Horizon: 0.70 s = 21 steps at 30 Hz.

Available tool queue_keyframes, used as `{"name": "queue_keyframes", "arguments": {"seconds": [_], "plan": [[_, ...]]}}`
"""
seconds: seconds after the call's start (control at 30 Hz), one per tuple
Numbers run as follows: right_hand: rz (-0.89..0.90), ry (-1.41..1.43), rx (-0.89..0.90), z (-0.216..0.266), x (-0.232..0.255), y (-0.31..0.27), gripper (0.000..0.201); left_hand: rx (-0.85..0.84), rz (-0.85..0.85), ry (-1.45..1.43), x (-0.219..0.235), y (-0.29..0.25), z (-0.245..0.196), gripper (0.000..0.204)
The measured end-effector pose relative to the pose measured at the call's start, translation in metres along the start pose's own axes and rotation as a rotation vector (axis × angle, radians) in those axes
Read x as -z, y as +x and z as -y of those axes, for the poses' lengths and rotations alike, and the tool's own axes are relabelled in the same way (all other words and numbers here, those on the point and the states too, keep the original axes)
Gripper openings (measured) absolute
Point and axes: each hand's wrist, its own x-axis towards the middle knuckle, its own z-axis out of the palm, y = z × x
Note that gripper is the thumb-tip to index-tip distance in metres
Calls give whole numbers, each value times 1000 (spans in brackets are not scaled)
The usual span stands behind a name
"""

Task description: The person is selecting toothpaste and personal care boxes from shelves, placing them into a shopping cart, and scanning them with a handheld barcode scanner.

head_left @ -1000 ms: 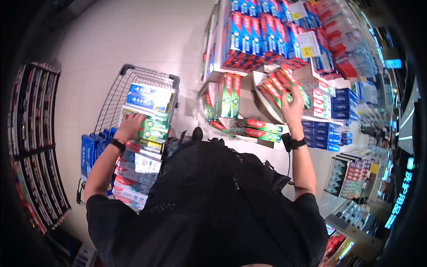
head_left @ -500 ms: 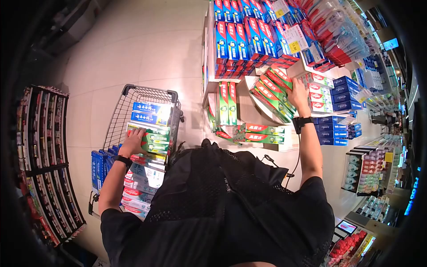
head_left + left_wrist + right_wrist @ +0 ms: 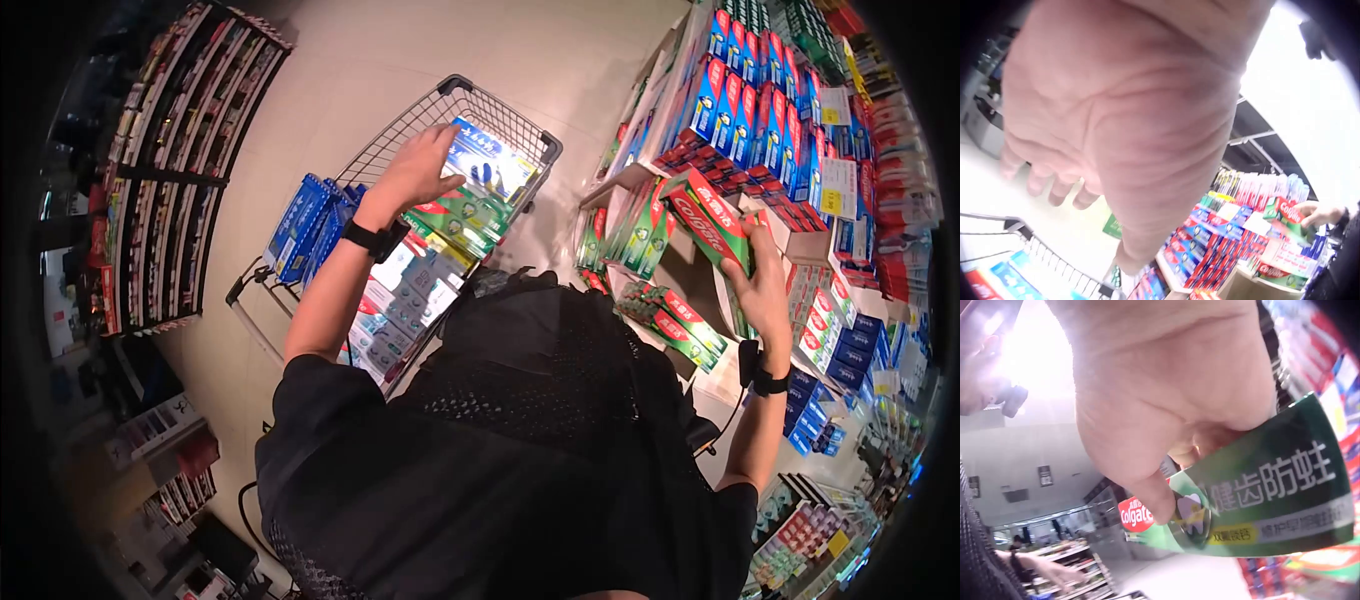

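Overhead shop light lands on the pale floor, which fades into a black, rounded rim around the head view. At its upper left the shelf bows with the lens, and white glare washes over the blue box. The black shirt swallows most detail. In the left wrist view, the upper right burns out white and the close left hand looks soft. The right wrist view flares at upper left, with the green box showing smeared small print.
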Motion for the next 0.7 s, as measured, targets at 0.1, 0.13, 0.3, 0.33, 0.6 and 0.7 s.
{"name": "queue_keyframes", "arguments": {"seconds": [0.1, 0.13, 0.3, 0.33, 0.6, 0.7], "plan": [[121, 98, 215, 24, -52, 42, 47, -15, -39, -116, 27, 13, -31, 87], [182, 157, 271, 34, -72, 60, 48, -8, -47, -114, 26, 12, -35, 87], [388, 81, 301, 63, -153, 118, 50, -259, -72, -147, -2, 0, -86, 91], [397, 69, 373, 72, -165, 125, 50, -251, -125, -59, -9, -6, -94, 86], [325, 43, 469, 101, -172, 117, 61, -279, -28, -95, -46, 26, -59, 51], [162, 79, 446, 87, -142, 117, 60, -155, -87, 10, -53, 47, -2, 54]]}}
